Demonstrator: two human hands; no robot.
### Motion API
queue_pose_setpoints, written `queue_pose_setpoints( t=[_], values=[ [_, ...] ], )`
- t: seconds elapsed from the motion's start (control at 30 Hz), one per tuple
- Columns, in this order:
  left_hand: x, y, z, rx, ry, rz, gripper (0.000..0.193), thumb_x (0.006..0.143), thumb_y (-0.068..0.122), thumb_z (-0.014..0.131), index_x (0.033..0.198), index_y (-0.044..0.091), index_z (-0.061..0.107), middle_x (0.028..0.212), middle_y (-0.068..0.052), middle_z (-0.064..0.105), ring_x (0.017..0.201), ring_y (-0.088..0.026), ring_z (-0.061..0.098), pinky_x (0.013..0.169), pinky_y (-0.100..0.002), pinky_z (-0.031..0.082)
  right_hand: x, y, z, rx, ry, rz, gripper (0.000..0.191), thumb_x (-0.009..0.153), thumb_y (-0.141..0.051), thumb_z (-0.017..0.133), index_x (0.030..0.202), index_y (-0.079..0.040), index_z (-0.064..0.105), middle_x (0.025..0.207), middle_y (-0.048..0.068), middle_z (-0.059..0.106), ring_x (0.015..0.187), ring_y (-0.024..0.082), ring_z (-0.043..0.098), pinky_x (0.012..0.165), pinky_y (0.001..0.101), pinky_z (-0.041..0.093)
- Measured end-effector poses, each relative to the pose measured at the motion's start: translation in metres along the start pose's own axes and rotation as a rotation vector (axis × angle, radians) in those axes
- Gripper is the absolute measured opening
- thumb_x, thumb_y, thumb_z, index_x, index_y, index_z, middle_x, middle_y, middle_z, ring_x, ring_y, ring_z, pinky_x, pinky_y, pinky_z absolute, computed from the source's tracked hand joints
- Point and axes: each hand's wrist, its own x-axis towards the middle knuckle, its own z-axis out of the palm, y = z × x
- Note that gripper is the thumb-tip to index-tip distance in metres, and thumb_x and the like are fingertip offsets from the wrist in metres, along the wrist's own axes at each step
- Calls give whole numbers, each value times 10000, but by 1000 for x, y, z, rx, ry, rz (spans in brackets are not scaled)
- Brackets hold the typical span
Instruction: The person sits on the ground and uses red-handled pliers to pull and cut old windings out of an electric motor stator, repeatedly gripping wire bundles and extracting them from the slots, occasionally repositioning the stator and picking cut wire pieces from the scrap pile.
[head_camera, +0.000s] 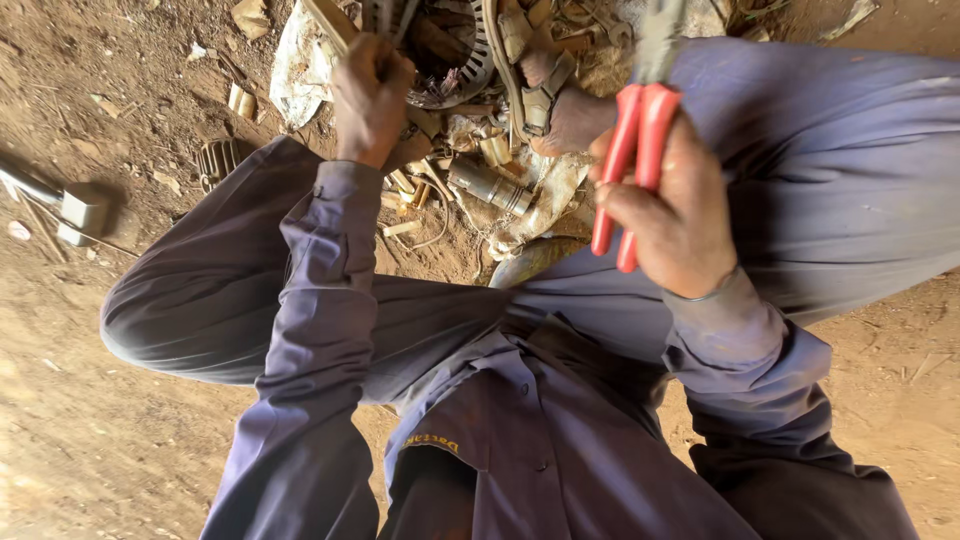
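Note:
My right hand (675, 215) grips a pair of red-handled pliers (632, 160), jaws pointing away toward the top edge. My left hand (372, 100) is closed around a wooden stick or handle (330, 22) and thin metal strips at the edge of a round metal motor part (450, 50) lying on the ground. I sit on the dirt in purple-grey work clothes, knees spread wide. A sandalled foot (560, 105) rests beside the motor part, between my two hands.
Scrap lies between my legs: a small metal cylinder (490, 185), short bits of wood and wire, crumpled pale plastic (300, 65). A hammer (80, 210) rests on the dirt at the left, near a small ribbed metal piece (217, 160).

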Motion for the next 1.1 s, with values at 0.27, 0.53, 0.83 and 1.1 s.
queue_pose_setpoints(
  t=[0.27,0.53,0.83,1.1],
  values=[
    [-33,61,12,-629,-133,-606,122,947,129,666,855,82,601,634,23,525,439,-70,434,355,-265,375,15,17,40,-890,-221,75,411,949,-139,597,1307,39,501,1016,195,646,810,331,677,680,480,549],
    [-51,145,-97,-822,-179,-437,115,1022,100,647,943,68,571,690,41,481,493,-48,366,407,-242,322,49,121,126,-1236,-568,434,514,1010,-189,502,1420,97,384,1248,263,566,1069,344,592,859,458,529],
    [-113,160,-206,-628,-22,-220,49,1056,77,642,1063,31,625,760,15,551,528,-50,415,476,-235,351,103,246,162,-1301,-604,356,387,1000,-327,581,1172,15,635,1339,288,504,1198,400,525,802,433,574],
    [-122,128,-200,-962,191,-167,43,1107,73,668,1081,38,664,659,18,501,493,-38,363,449,-223,364,174,228,169,-583,122,334,386,867,-158,771,1239,-158,668,908,32,678,833,246,675,738,398,550]
  ],
)
